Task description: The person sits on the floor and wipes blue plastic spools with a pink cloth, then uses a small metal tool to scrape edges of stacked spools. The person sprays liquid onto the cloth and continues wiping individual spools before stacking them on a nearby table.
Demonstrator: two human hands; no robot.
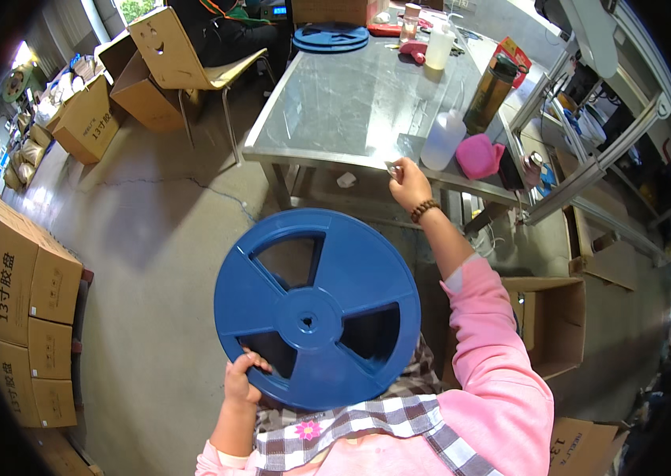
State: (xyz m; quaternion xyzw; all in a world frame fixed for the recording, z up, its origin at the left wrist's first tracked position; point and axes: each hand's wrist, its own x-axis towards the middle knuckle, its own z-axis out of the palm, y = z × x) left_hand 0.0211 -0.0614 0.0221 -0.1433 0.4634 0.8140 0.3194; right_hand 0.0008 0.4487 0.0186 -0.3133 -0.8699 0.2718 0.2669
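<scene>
A large blue plastic reel (371, 268) rests over my lap, its flat face with three wedge-shaped windows and a small centre hole turned up towards me. My left hand (243, 378) grips its lower left rim, fingers reaching into a window. At the near edge of the metal-topped table (323, 113), my right hand (410, 185) pinches a small shiny piece (392, 169), too small to identify. Just beyond that hand are a translucent squeeze bottle (443, 143) and a bright pink cloth (478, 156).
More blue reels (330, 38) lie at the table's far end. A brown drinking bottle (490, 95) stands along its right side, near a metal frame (597, 160). Stacked cartons (14, 285) are on the left, an open carton (555, 327) on the right. Beyond a wooden chair (171, 56) is another person (234, 44).
</scene>
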